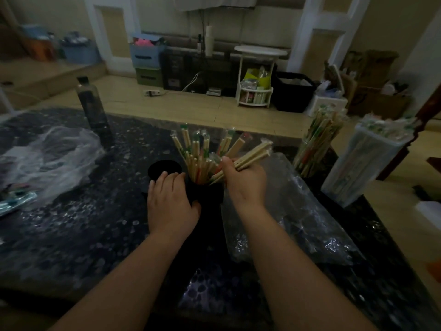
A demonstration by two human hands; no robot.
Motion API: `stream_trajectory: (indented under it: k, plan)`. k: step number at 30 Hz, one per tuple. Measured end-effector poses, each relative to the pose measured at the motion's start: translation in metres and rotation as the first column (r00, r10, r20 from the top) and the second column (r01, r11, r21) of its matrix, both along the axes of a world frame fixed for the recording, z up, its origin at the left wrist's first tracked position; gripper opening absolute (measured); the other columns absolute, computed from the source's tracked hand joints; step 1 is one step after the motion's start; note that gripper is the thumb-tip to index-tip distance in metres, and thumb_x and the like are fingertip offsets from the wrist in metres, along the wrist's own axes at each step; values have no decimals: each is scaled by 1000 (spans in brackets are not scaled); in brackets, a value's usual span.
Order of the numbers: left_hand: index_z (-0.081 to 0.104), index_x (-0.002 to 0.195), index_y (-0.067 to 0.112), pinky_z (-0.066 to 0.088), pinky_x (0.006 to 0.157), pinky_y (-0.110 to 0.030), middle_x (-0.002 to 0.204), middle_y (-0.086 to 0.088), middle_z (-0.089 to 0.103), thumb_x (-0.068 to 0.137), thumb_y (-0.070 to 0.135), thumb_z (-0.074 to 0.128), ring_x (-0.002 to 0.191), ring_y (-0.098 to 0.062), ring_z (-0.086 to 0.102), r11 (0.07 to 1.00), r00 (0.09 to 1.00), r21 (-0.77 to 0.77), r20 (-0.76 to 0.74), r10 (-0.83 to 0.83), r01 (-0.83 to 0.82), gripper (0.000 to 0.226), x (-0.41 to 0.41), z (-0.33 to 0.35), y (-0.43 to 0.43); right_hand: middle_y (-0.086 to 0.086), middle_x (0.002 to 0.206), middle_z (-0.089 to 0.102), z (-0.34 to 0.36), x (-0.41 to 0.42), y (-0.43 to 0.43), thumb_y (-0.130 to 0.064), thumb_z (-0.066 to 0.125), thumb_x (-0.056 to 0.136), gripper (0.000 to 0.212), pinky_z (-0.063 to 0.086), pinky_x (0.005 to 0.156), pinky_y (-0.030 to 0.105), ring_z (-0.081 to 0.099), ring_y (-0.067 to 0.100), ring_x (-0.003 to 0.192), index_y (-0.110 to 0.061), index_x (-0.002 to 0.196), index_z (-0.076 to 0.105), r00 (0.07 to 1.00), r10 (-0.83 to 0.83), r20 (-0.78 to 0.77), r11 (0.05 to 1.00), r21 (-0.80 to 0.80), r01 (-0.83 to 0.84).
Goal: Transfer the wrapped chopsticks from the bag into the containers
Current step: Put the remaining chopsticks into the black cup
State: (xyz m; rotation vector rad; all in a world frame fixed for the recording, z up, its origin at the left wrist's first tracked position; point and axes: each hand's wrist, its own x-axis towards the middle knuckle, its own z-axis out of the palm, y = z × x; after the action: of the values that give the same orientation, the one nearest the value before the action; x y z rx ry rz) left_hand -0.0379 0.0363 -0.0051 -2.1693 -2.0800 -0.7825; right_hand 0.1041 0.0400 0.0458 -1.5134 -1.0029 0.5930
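Observation:
A black container (211,194) stands mid-table, holding several wrapped chopsticks (195,149) that fan upward. My left hand (170,199) grips the container's left side. My right hand (245,180) holds a bundle of wrapped chopsticks (253,156), their lower ends at the container's rim and their tops pointing up to the right. A second black container (163,169) stands just behind my left hand. A clear plastic bag (293,211) lies flat under my right forearm.
A dark bottle (91,106) stands at the back left beside a crumpled clear bag (47,158). At the right edge stand a clear holder of chopsticks (317,144) and a frosted box of chopsticks (365,161). The dark speckled table (83,223) ends at a tiled floor.

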Motion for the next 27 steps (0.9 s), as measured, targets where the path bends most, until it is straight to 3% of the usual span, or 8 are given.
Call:
stream_trajectory:
  k: [3,8,11,12,15,19,24,27]
  plan:
    - [44,141,14,9,121,-41,146,-4,45,81,36,66,144,-24,25,1000,1000,9,19,-5,5,68,1,1,0,8,85,72,2,-4,14,-28,69,89,21,52,68,32,69,25,87,-8,92,75,999,10,33,997,-80,-8]
    - [42,142,14,6,121,-40,147,-4,43,82,34,64,144,-24,23,1000,999,1,34,-14,14,66,1,3,-1,9,98,72,-6,-11,18,-18,68,86,18,39,61,21,66,23,99,-10,102,74,958,254,134,929,-309,-203]
    - [42,142,15,7,121,-40,146,-3,43,81,33,64,144,-23,24,1000,999,-7,35,-18,18,67,-1,4,-2,0,80,70,-6,-13,15,-18,73,80,3,47,64,26,69,18,85,-19,81,71,979,203,36,965,-179,-193]
    - [42,142,15,7,121,-40,146,-3,43,81,32,64,144,-23,24,1000,999,-9,33,-20,20,67,-1,4,-2,0,76,69,-5,-14,13,-18,74,77,8,50,65,30,68,18,78,-22,74,67,984,177,7,980,-95,-176]
    - [41,142,15,6,122,-40,147,-2,43,81,33,65,145,-23,23,1000,999,-11,30,-25,25,68,-1,6,-3,11,83,64,-9,-16,8,-28,65,76,11,49,65,35,62,25,77,-19,72,61,993,117,-6,988,103,-116]
    - [38,144,15,2,121,-40,151,-2,38,84,35,63,147,-22,17,1000,999,-21,26,-23,23,68,0,6,-5,9,92,63,-13,-13,8,-22,59,92,11,39,62,28,59,19,80,-16,86,65,989,123,86,990,60,-129]
    - [43,141,13,4,122,-42,151,-5,39,81,34,66,146,-24,20,998,998,10,13,-60,60,67,4,4,-7,0,88,67,-7,-2,1,-20,70,83,11,53,68,33,63,13,79,-28,81,62,989,140,55,987,75,-144]
    - [54,129,13,17,118,-45,140,-8,50,76,29,69,139,-28,34,997,998,43,15,-57,57,57,4,2,-6,-11,88,62,-8,7,-6,-16,75,82,24,47,65,12,58,1,81,-29,91,57,981,184,57,982,35,-186]
